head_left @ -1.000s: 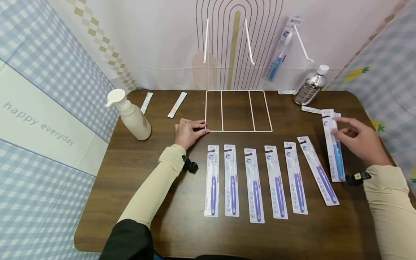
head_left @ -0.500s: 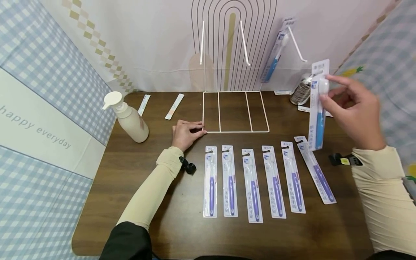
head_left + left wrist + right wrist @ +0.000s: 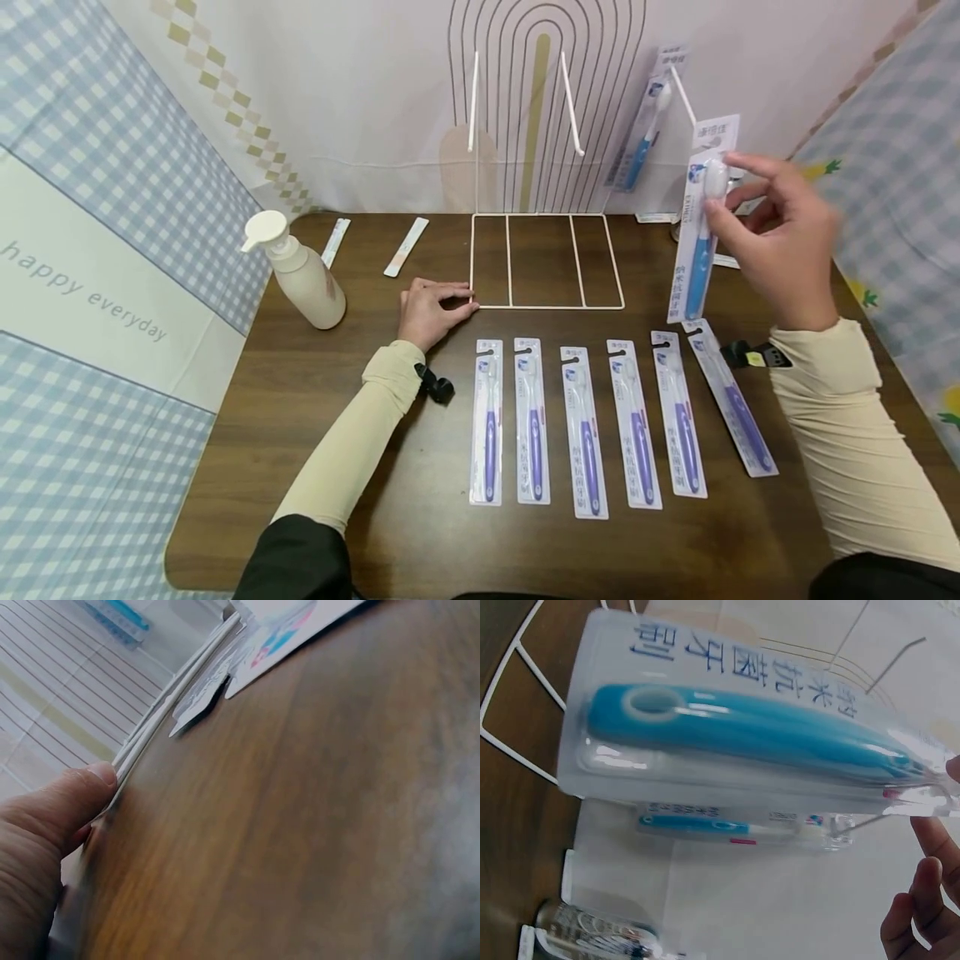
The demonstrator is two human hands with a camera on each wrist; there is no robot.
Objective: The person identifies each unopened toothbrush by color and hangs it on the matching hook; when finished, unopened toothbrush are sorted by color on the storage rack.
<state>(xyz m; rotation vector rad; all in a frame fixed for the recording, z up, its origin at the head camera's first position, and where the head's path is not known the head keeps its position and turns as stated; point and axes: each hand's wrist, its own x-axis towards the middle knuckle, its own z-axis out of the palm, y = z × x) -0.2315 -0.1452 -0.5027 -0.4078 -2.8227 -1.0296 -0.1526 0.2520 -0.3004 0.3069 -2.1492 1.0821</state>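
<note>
My right hand point(image 3: 787, 225) pinches a packaged blue toothbrush point(image 3: 697, 258) by its bristle end, raised above the table near the far right. Its blue handle fills much of the right wrist view, with curled fingers point(image 3: 926, 889) at that frame's edge. My left hand point(image 3: 430, 313) holds the front left corner of a white wire rack point(image 3: 551, 307), thumb point(image 3: 94, 784) against the wire. Another packaged blue toothbrush point(image 3: 643, 146) hangs on the rack's right prong point(image 3: 681, 93). The two other prongs carry nothing. Several packaged purple toothbrushes point(image 3: 489, 450) lie in a row before the rack.
A pump bottle point(image 3: 306, 282) stands on the left of the wooden table point(image 3: 300, 467). White paper strips point(image 3: 407, 247) lie near the back edge. In the right wrist view a silver bottle point(image 3: 600, 930) shows, mostly hidden behind my right hand in the head view.
My right hand has picked up the blue toothbrush from the table's right side, raised it and carried it left toward the right prong. The left hand has stayed at the rack corner.
</note>
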